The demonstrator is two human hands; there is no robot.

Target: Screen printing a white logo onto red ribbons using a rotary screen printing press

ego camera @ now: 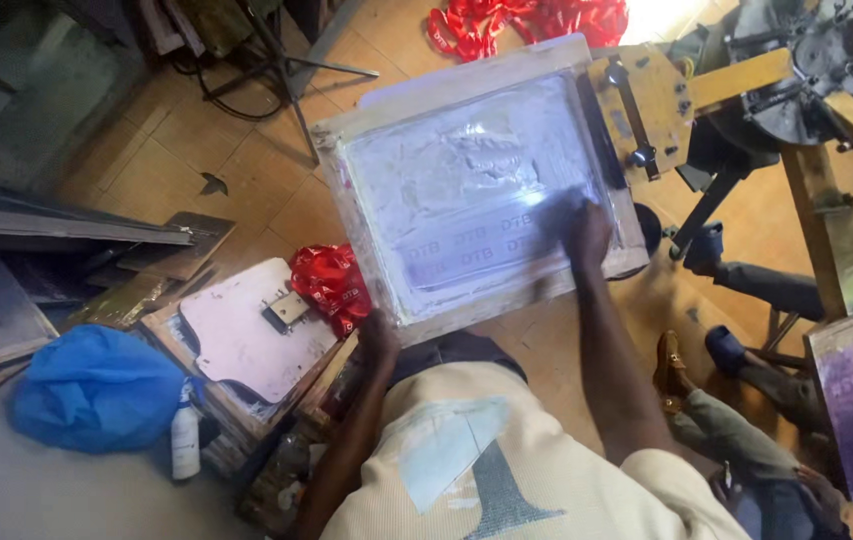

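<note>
A wooden-framed printing screen [346, 215], smeared with white ink, lies tilted in front of me on a rotary press. My right hand [586, 235] presses down inside the screen near its lower right corner, blurred, seemingly on a squeegee that I cannot make out clearly. My left hand [378, 335] grips the frame's lower left corner from below. Rows of pale lettering show through the mesh near the right hand.
Red printed cloth pieces [331, 285] lie left of the screen, and more red pieces [526, 22] are piled on the floor beyond. A pale platen board [241, 345], a blue bag [96, 385] and a white bottle [185, 440] sit left. The press hub [816, 60] and another person's legs [746, 400] are right.
</note>
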